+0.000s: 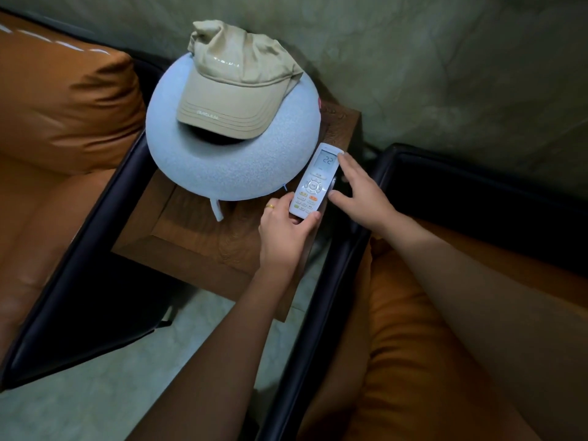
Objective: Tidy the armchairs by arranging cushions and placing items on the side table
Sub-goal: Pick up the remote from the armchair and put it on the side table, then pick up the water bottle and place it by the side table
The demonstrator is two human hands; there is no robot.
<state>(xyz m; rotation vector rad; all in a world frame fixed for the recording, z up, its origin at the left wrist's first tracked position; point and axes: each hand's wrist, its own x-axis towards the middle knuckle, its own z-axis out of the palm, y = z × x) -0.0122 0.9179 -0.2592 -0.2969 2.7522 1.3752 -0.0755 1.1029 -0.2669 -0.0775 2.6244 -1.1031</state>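
Head view, between two orange armchairs (63, 106): at the wooden worktop (203, 240) holding a blue ring cushion (235, 167) (tan cap (235, 90) atop), left hand (286, 230) grips the white remote (315, 183), right hand (359, 192) steadies it with straight fingers, apparently mid-placement, with a gentle release likely next.

Cap (235, 87): khaki, with rows of stitching across the brim and small pale lettering.
Pillow (235, 173): pale blue-grey, finely speckled.
Remote (313, 183): white, pale screen with dark digits, orange and green buttons among the white.
Tabletop (203, 237): brown wood, swirling grain.
Cushions (63, 100): orange-brown.
Frames (95, 237): black.
Wall (445, 58): mottled grey-green.
Floor (95, 393): pale grey.
Ring (270, 205): gold.
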